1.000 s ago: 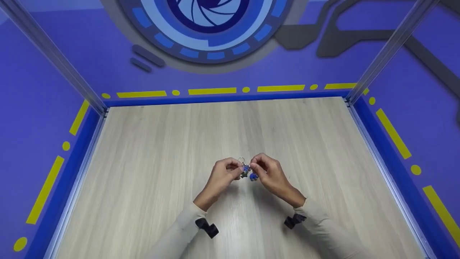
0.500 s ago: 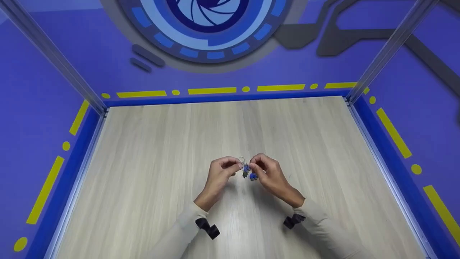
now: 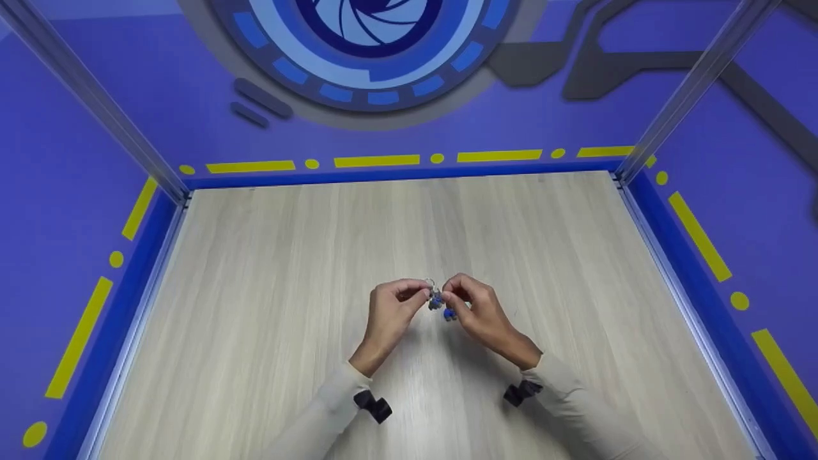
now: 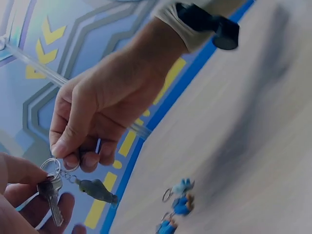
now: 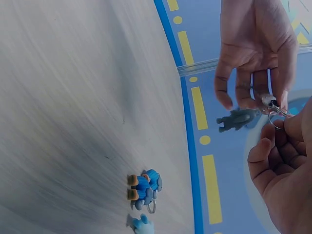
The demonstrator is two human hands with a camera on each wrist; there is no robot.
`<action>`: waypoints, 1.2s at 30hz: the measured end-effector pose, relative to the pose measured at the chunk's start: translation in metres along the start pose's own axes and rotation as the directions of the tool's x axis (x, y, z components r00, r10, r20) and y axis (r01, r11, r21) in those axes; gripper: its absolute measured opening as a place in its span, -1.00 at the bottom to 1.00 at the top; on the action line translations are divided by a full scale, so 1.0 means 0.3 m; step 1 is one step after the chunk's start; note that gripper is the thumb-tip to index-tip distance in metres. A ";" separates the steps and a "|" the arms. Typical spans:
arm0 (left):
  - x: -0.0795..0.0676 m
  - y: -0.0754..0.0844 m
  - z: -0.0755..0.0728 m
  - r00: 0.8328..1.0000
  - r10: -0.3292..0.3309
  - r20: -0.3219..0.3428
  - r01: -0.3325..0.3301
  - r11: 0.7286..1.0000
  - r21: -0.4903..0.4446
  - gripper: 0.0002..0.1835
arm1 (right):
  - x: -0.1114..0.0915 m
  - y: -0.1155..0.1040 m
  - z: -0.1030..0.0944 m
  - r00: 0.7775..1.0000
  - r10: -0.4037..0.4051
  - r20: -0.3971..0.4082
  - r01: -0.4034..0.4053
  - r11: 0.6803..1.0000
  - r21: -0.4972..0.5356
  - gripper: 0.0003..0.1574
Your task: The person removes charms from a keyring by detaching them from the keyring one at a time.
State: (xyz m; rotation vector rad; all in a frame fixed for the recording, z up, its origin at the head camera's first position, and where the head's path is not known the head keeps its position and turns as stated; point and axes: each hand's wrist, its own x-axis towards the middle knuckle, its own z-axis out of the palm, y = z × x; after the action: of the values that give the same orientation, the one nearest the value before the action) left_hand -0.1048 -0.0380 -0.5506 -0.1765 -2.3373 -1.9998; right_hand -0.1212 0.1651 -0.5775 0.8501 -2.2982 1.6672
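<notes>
My left hand point(image 3: 391, 314) pinches the head of a small silver key point(image 4: 55, 210), which hangs from a metal ring point(image 4: 48, 161). Opposite it, my right hand point(image 3: 480, 314) pinches a split ring between thumb and fingertips; the two rings meet between the hands. A grey animal figurine point(image 4: 97, 190) dangles on a short chain from these rings, also visible in the right wrist view. The hands are raised off the wooden table, fingertips close together. Below them lie keychains with blue-clothed figurines point(image 5: 141, 187) and a light blue figurine point(image 5: 143, 225).
The pale wooden tabletop point(image 3: 319, 243) is bounded by blue-purple printed walls point(image 3: 140, 96) with yellow dashes. Metal posts point(image 3: 696, 89) rise at the back corners. Each wrist carries a black camera mount point(image 3: 372, 406).
My left hand has shifted slightly left, its fingers drawn back a little from the ring area. The grey figurine has turned between the hands. The right hand stays nearly in place.
</notes>
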 end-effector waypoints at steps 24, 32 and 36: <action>-0.014 -0.012 0.001 0.874 0.465 0.138 -0.478 0.777 0.409 -0.85 | 0.037 -0.042 -0.038 0.926 0.307 0.219 -0.337 0.935 0.112 -0.85; -0.011 -0.003 0.003 0.900 0.418 0.124 -0.435 0.840 0.324 -0.89 | 0.017 -0.040 -0.030 0.955 0.252 0.155 -0.287 0.914 0.287 -0.84; -0.007 -0.004 0.001 0.945 0.308 0.106 -0.325 0.920 0.219 -0.93 | 0.012 -0.045 -0.023 0.976 0.202 0.085 -0.218 0.938 0.270 -0.89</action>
State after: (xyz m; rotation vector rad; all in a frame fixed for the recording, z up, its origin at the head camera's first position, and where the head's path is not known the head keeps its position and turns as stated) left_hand -0.1028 -0.0380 -0.5520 -0.5789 -2.3759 -1.5801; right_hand -0.1180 0.1672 -0.5624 0.7285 -2.2940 2.1233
